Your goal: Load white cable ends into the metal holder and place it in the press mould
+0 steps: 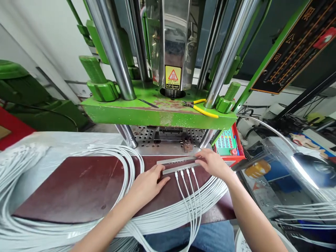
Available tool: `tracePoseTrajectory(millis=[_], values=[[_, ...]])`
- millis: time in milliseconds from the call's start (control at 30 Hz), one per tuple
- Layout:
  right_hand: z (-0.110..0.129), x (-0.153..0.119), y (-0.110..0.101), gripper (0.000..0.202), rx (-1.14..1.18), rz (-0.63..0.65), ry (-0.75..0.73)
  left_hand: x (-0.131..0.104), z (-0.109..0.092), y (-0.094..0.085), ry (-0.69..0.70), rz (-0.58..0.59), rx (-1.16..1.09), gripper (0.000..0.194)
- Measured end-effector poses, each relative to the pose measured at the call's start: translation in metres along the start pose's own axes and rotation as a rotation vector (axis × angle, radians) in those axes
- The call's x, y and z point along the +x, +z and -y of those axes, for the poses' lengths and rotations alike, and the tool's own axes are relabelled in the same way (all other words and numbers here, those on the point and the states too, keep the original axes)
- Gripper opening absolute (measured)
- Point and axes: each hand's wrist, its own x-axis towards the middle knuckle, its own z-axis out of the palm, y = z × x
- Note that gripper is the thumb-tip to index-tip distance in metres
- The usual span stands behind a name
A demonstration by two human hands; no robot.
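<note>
A narrow metal bar fixture [181, 164] lies on the dark brown worktop [78, 189] in front of the green press. Several white cables [189, 196] have their ends set into its near edge and trail back toward me. My left hand [148, 182] rests flat on the worktop, fingertips against the fixture's left end. My right hand [214, 161] grips the fixture's right end with curled fingers.
The green vertical moulding press [157, 112] with steel columns [111, 49] stands right behind the fixture. Yellow-handled pliers [203, 106] lie on its platen. White cable bundles [18, 175] loop at left. A red control box [228, 143] sits at right, clear sheeting [288, 168] beyond.
</note>
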Motion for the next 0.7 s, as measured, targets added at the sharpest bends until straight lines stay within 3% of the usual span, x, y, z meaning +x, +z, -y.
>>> tracePoseTrajectory(millis=[167, 300, 433, 500, 600, 700], values=[[-0.019, -0.023, 0.009, 0.014, -0.024, 0.034, 0.082, 0.008, 0.01, 0.018, 0.035, -0.004, 0.125, 0.026], [-0.019, -0.027, -0.003, 0.008, 0.089, 0.034, 0.059, 0.006, 0.004, 0.004, 0.048, -0.075, -0.006, 0.03], [-0.006, -0.023, -0.031, 0.039, 0.469, 0.339, 0.071, 0.006, -0.012, -0.021, 0.124, -0.157, -0.13, 0.03], [0.005, -0.018, -0.034, 0.044, 0.61, 0.425, 0.015, 0.009, -0.019, -0.029, 0.19, -0.175, -0.155, 0.029], [0.018, -0.012, -0.025, 0.033, 0.68, 0.332, -0.033, 0.014, -0.028, -0.026, 0.2, -0.197, -0.261, 0.028], [0.02, -0.008, -0.019, 0.033, 0.578, 0.151, 0.0, 0.01, -0.04, -0.006, -0.028, -0.259, -0.656, 0.039]])
